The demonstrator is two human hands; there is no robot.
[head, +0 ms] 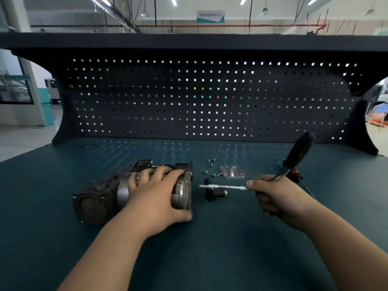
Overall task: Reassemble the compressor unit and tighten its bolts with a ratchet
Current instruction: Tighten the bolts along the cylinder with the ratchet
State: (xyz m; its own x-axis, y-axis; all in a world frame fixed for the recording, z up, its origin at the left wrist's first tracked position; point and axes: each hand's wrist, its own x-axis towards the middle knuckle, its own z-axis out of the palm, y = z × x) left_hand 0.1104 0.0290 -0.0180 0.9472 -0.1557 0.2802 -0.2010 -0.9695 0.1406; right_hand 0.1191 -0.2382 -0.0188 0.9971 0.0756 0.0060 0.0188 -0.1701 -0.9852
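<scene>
The compressor unit, dark and grimy with a silver round flange, lies on its side left of centre on the green bench. My left hand grips it from above, fingers curled over the top and thumb on the flange's near edge. My right hand grips the ratchet around its head. The black handle rises up and to the right. A silver extension bar sticks out leftward from the fist, its tip a short gap from the flange. Several loose bolts lie behind the bar.
A small square metal plate lies beside the bolts. A black cylindrical part sits just under the bar. A red-and-black tool lies behind my right hand. A black O-ring rests far left by the pegboard.
</scene>
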